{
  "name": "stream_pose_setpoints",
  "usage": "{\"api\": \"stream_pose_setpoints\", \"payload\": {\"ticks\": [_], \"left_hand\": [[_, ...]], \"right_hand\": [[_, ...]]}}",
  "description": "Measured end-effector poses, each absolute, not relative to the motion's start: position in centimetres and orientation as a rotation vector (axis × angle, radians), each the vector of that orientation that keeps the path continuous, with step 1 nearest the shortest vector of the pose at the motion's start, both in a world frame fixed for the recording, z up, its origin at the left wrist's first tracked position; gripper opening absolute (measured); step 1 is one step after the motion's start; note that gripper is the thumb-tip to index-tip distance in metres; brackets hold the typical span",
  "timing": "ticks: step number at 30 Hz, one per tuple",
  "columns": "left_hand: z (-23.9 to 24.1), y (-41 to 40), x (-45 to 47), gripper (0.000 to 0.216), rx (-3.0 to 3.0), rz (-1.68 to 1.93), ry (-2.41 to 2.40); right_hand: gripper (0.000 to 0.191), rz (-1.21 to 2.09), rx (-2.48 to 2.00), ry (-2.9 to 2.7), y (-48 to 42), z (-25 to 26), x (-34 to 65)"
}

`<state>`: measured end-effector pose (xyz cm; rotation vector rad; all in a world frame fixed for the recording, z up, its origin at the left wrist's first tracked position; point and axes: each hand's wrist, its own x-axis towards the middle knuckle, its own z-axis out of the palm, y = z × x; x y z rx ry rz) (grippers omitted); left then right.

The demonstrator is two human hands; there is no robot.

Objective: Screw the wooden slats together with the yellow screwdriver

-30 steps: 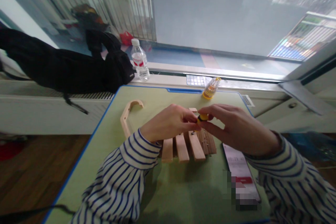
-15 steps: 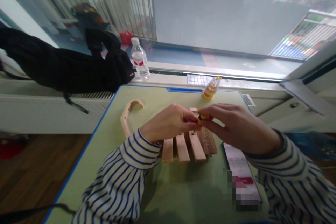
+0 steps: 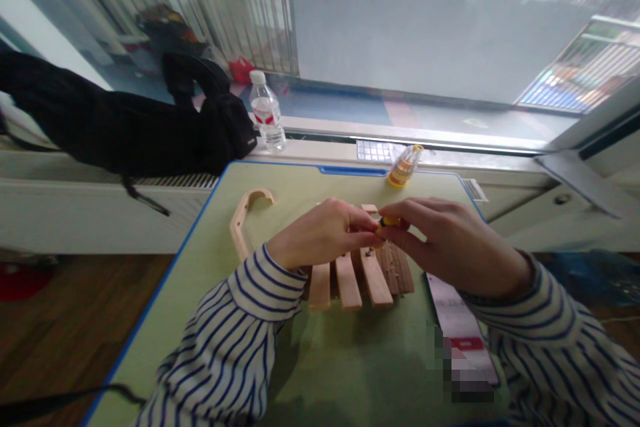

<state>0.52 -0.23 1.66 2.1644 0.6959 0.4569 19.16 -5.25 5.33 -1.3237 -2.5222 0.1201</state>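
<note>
Both my hands meet over a set of wooden slats (image 3: 350, 280) lying on the green desk (image 3: 350, 360). My right hand (image 3: 450, 243) pinches a small yellow-handled screwdriver (image 3: 387, 222), held upright above a slat. My left hand (image 3: 323, 233) has its fingers closed against the same tool from the left. The tool's tip and the screw under it are mostly hidden by my fingers.
A curved wooden piece (image 3: 243, 217) lies on the desk's left. A small yellow bottle (image 3: 404, 167) stands at the far edge. A phone (image 3: 463, 340) lies at the right. A water bottle (image 3: 267, 113) and a black bag (image 3: 125, 127) rest on the sill.
Hardly anything differs; my fingers have shifted slightly around the yellow tool and the view has drifted a little.
</note>
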Motion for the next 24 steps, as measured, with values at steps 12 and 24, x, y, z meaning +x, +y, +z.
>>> {"api": "stream_pose_setpoints", "payload": {"ticks": [12, 24], "left_hand": [[1.95, -0.14, 0.50, 0.024, 2.194, 0.450, 0.705], [2.01, -0.11, 0.29, 0.027, 2.187, 0.456, 0.730]], "right_hand": [[0.021, 0.100, -1.347, -2.498, -5.23, 5.36, 19.07], [0.025, 0.133, -1.366, -2.531, -5.29, 5.71, 18.60]]}}
